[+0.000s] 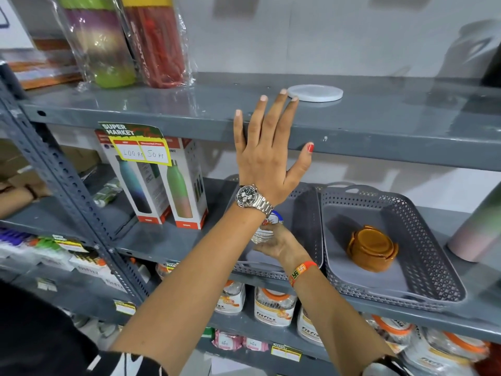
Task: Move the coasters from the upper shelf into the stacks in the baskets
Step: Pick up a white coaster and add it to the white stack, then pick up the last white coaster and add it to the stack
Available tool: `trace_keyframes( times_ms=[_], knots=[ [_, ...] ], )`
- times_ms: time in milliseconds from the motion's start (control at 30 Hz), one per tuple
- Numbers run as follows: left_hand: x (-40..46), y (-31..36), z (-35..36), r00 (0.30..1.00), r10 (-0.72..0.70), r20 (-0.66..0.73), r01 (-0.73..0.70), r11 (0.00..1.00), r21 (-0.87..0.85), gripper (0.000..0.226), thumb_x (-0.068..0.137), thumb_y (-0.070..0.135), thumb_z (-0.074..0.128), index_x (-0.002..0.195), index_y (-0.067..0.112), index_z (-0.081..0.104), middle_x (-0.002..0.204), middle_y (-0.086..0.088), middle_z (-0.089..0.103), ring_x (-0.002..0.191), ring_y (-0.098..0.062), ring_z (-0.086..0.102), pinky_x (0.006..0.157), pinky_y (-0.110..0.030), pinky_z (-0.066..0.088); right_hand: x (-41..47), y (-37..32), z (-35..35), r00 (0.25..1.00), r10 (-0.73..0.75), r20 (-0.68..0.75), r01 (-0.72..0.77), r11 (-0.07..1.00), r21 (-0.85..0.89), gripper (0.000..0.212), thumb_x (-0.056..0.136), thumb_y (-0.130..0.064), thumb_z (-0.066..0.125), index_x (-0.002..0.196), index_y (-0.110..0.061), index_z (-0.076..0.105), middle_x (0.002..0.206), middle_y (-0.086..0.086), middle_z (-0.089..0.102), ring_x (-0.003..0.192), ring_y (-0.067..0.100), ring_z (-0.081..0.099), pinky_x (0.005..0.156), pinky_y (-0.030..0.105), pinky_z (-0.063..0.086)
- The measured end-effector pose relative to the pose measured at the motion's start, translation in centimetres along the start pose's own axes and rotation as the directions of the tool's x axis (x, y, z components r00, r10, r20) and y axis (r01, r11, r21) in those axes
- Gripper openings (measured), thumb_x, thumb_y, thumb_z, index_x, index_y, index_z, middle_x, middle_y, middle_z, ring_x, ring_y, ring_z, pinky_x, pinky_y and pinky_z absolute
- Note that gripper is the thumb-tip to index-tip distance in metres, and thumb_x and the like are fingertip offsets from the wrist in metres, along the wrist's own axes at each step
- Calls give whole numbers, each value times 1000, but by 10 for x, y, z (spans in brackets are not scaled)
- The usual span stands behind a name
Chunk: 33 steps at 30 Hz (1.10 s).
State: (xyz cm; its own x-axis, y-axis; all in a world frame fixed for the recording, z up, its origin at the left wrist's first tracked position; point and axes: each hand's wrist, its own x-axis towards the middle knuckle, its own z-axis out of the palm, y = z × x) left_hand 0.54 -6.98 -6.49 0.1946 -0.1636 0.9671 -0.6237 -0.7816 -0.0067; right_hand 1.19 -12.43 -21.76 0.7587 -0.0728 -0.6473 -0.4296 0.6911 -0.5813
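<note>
A: left hand?
B: raised flat against the upper shelf, fingers spread, nothing in it, fingertips just beside the white coaster

A: touching it?
B: ring finger maybe at the rim, too blurry to say

A: right hand?
B: lower, under the left forearm, inside the left basket, closed round a small stack of pale coasters, partly hidden by the wrist

A: other basket?
B: right basket just beside it on the middle shelf, brown coaster stack sitting in it, no hand near
</note>
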Motion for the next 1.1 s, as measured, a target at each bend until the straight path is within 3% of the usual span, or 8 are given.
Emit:
trace_keyframes(
  times_ms=[100, 167, 333, 500, 667, 800, 967, 1100],
  knots=[
    [-1, 0, 0, 1000, 2, 2, -2, 1000, -2, 62, 92, 49, 25, 134, 10, 47, 139, -7, 48, 132, -24, 33, 115, -44, 6, -11, 1, -2, 999, -12, 42, 14, 999, -31, 11, 94, 1, 42, 103, -3, 47, 93, 17, 57, 93, 30, 59, 105, 44, 39],
    [-1, -1, 0, 1000, 2, -6, -2, 1000, -3, 61, 91, 49, 27, 134, 10, 48, 139, -7, 48, 132, -24, 33, 115, -45, 6, -28, 3, -2, 996, -60, 64, 62, 997, -35, 18, 93, 3, 42, 108, -1, 51, 84, 15, 57, 75, 26, 56, 81, 39, 49],
    [0, -1, -1, 1000, 6, -1, -6, 1000, -14, 59, 91, 48, 29, 134, 11, 46, 139, -7, 47, 132, -24, 34, 115, -44, 5, -104, -2, -12, 917, -394, 56, 394, 879, -268, 37, 95, 8, 40, 129, -4, 46, 108, 16, 60, 104, 26, 58, 103, 41, 43],
    [-2, -1, -2, 1000, 2, 3, -2, 1000, -28, 58, 89, 46, 35, 135, 11, 45, 140, -6, 46, 132, -25, 34, 114, -47, 8, -193, -33, -28, 405, -873, 271, 830, 227, -510, 51, 83, 19, 43, 79, -26, 66, 78, -17, 73, 80, -6, 66, 82, 12, 49],
    [-1, 0, -5, 1000, -12, 24, 13, 998, -67, 57, 90, 45, 36, 136, 13, 41, 141, -5, 45, 133, -24, 33, 115, -45, 6, -269, -90, 1, -141, -923, 359, 676, -354, -646, 25, 79, -9, 46, 83, -19, 69, 80, -16, 69, 76, -9, 63, 74, 4, 46],
    [0, 1, -7, 998, -36, 57, 40, 996, -83, 56, 91, 46, 33, 134, 11, 45, 141, -6, 45, 133, -24, 34, 116, -43, 4, -264, -144, 40, 21, -891, 453, 401, -408, -820, 28, 86, -16, 56, 111, -9, 65, 105, 6, 71, 101, 21, 64, 91, 30, 48],
    [1, 1, -10, 995, -38, 92, 45, 997, -69, 56, 93, 48, 28, 135, 13, 42, 140, -6, 46, 132, -25, 36, 115, -45, 7, -224, -202, 76, 369, -830, 418, 127, -400, -908, 50, 80, -43, 67, 102, 1, 58, 104, 15, 64, 107, 34, 56, 82, 35, 48],
    [2, 1, -11, 996, -39, 78, 45, 996, -75, 57, 86, 44, 39, 134, 14, 41, 139, -6, 48, 130, -25, 37, 114, -46, 10, -203, -216, 84, 526, -781, 336, -58, -428, -902, 75, 71, -66, 65, 115, -7, 53, 119, 10, 60, 114, 32, 54, 86, 34, 45]
  ],
)
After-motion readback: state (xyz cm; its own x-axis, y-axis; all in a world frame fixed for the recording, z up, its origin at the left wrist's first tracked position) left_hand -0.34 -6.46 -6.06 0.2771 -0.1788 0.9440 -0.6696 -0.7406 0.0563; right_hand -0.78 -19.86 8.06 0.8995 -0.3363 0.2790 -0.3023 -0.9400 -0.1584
